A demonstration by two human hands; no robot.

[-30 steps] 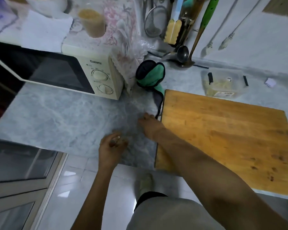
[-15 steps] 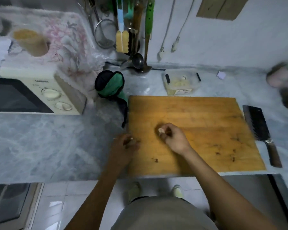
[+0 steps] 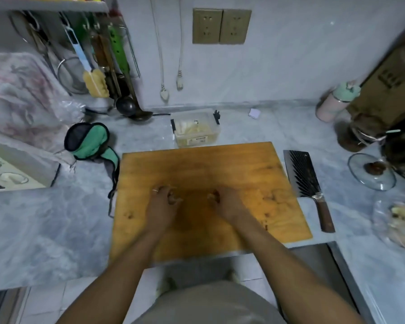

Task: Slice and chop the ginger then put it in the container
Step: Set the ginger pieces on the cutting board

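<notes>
Hands are gathering ginger at the middle of the cutting board (image 3: 220, 164).

Left hand (image 3: 160, 208) and right hand (image 3: 225, 203) are each curling around a small ginger piece (image 3: 212, 196); the cleaver (image 3: 301, 175) is lying right, handle nearest, closer to the right hand.

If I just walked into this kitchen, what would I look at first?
Probably the big wooden cutting board in the middle of the grey counter, with the person's left hand and right hand over it, each seeming to hold a small piece, likely ginger. Next, the dark cleaver lying just right of the board. Behind the board sits a clear plastic container with pale bits inside.
</notes>
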